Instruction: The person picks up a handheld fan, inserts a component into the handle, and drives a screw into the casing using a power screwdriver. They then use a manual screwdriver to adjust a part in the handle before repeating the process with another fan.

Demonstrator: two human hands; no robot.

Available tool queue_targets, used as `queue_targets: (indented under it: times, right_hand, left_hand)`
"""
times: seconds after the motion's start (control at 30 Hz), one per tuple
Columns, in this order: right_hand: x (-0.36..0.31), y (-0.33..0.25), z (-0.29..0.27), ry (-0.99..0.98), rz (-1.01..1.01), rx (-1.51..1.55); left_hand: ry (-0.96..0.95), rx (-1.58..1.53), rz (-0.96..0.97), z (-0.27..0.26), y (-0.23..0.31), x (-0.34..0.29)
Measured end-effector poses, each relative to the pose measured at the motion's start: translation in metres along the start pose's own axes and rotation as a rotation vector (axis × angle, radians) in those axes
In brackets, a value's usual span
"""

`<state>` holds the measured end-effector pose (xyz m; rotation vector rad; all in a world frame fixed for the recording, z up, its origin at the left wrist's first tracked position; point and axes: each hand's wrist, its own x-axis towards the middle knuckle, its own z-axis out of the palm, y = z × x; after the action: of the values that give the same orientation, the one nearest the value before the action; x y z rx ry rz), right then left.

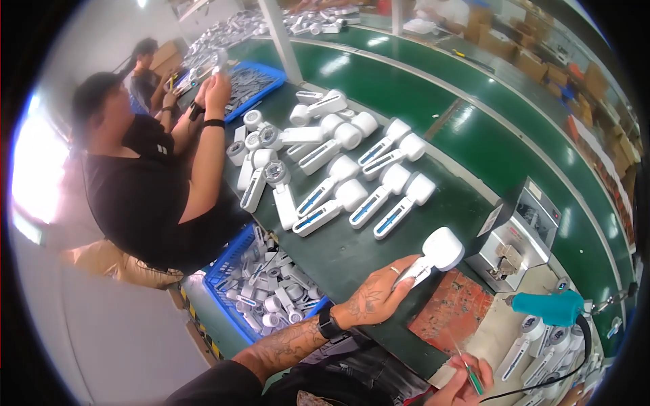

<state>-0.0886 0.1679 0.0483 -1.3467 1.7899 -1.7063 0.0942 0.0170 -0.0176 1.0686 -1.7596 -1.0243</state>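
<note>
My left hand (379,294) is closed around the handle of a white handheld device with a round, drum-shaped head (443,248). It holds the device above the dark green bench, beside a worn red mat (455,304). At the lower right, my right hand (467,380) grips a slim tool with a green handle (474,383) and a thin pointed shaft. The tool's tip is close to the mat's near edge, apart from the device. Several similar white devices (401,203) lie in rows on the bench beyond my left hand, some with a blue strip along the handle.
A silver metal machine (508,254) stands right of the mat. Near it hangs a teal power tool (550,306) with a black cable, above more white devices (521,352). A blue crate (220,287) of parts sits below the bench. A co-worker (145,176) works at the left.
</note>
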Motion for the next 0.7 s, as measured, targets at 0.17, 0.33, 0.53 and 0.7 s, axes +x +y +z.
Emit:
queue_targets:
  times: [0.17, 0.33, 0.53, 0.7]
  right_hand:
    - [0.007, 0.013, 0.015, -0.165, 0.074, 0.179]
    - [0.005, 0.023, 0.027, -0.221, 0.052, 0.217]
    - [0.004, 0.019, 0.035, -0.041, 0.061, 0.262]
    - [0.017, 0.010, 0.026, -0.139, -0.168, 0.020]
  left_hand:
    - [-0.016, 0.012, 0.012, 0.000, 0.000, -0.001]
    - [0.010, 0.041, 0.047, 0.004, 0.001, -0.002]
    - [-0.071, -0.032, -0.052, 0.005, 0.000, -0.002]
    - [0.028, 0.069, 0.053, 0.000, -0.003, 0.004]
